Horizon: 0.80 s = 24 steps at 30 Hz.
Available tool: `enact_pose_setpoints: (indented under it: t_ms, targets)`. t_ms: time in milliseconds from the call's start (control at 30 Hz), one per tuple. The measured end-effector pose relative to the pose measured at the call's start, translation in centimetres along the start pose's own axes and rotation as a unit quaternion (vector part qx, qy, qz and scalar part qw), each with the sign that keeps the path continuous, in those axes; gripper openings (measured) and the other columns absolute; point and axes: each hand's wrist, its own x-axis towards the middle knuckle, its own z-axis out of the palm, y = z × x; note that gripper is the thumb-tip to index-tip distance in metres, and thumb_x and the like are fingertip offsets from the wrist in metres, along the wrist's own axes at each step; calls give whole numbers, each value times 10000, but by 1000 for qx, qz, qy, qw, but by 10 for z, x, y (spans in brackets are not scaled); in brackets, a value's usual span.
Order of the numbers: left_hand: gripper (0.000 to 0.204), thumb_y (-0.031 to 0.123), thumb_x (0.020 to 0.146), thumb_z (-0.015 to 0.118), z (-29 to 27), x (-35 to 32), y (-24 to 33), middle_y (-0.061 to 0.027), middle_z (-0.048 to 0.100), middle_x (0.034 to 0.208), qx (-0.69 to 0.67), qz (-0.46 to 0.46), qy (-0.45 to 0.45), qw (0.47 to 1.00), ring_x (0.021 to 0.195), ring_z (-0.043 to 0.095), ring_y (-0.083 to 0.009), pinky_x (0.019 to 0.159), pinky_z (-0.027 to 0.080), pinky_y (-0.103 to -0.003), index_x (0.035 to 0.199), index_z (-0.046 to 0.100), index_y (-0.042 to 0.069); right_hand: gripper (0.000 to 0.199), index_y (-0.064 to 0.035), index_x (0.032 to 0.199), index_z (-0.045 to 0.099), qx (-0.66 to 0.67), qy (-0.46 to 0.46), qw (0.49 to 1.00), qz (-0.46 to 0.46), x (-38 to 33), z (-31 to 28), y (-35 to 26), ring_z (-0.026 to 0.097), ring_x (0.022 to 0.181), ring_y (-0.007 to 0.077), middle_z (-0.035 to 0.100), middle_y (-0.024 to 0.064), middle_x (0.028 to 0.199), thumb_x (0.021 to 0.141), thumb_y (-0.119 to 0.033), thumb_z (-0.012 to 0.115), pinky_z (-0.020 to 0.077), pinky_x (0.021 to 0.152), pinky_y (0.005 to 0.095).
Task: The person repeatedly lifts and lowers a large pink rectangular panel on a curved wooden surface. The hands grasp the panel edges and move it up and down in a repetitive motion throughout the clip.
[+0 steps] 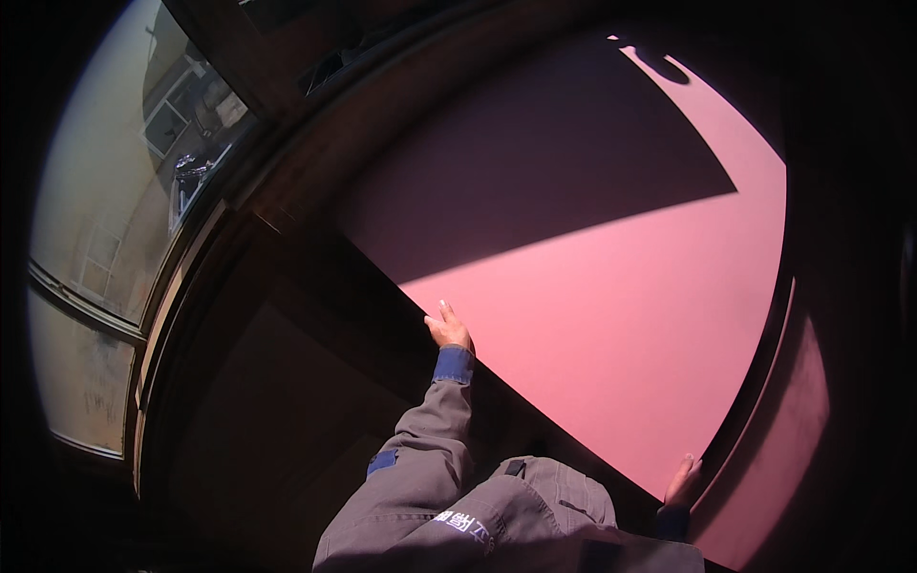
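Note:
A large flat pink sheet (592, 325) spreads out in front of me, part in bright light and part in dark shade. My left hand (449, 329) is closed on its near left edge, thumb on top and the other fingers mostly hidden beneath. By the near right corner, my right hand (682, 477) grips the edge of the same sheet. Only part of that hand shows, and its wrist is in shadow. Grey sleeves with blue cuffs cover my arms.
Another pink surface (764, 458) lies beyond the sheet's right edge, across a dark gap. To the left stands a window (115, 220) with a brown frame (181, 277). A dark brown beam (229, 57) runs along the upper left. Deep shadow hides much of the surroundings.

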Motion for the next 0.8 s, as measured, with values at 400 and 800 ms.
enact_pose_setpoints:
  t_ms: [400,800]
  targets:
    - [575,430,958,492,34,28,-48,-269,602,1191,8,1,-6,1000,1058,597,-387,882,481,-422,1169,580,-98,511,119,1185,504,-37,57,998,12,11,-8,14,591,1072,361,604,291,1139,945,-331,458,448,913,406]
    - [670,538,995,364,-46,-74,-65,-252,652,942,71,172,-252,950,899,616,-357,799,459,-446,941,589,-91,468,54,971,575,-132,81,988,-19,25,-8,22,611,915,476,614,336,953,889,-404,531,487,750,516]
